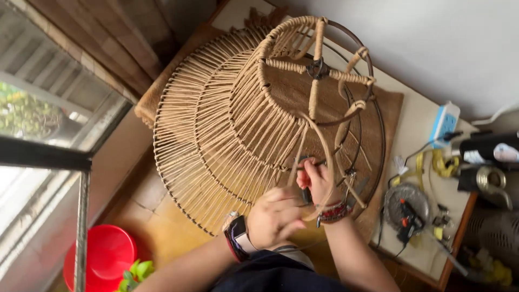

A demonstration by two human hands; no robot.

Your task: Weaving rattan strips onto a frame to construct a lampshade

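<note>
The lampshade frame [254, 113] is cord-wrapped from 7 to 12 o'clock, its right side bare wire; the left hand [275, 216] and right hand [316, 181] pinch the cord [324, 140] at 6 o'clock.

Tan cord wraps the dark metal lampshade frame [259, 108] in close radial stripes, over a brown woven mat [386, 116]; a red bucket [108, 254] sits on the yellowish floor [162, 227], beside green leaves [135, 273]; a blue-and-white power strip [444, 123] lies on the cream table [416, 124]

Tiered wire lampshade frame [238, 124], mostly wrapped in tan cord [319, 140], lies tilted.
</note>
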